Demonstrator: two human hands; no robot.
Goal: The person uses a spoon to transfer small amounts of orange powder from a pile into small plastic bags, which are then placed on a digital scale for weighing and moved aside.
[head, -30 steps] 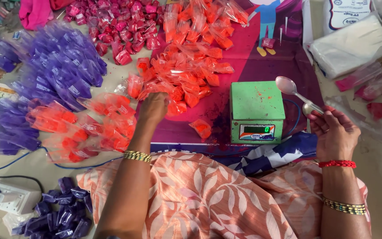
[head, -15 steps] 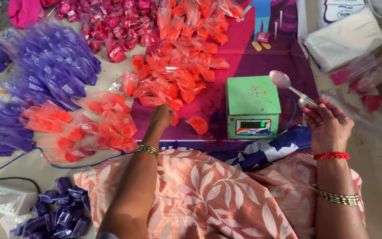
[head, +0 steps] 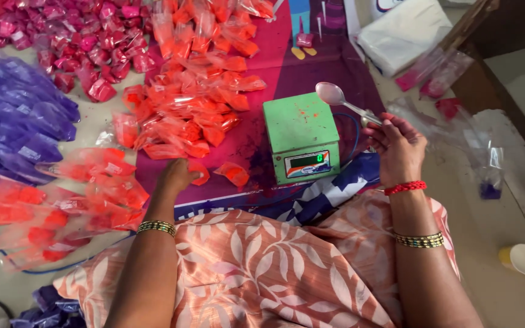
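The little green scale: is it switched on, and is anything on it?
On: the green scale shows a lit green digit on its front display. Its top holds nothing, only orange powder specks.
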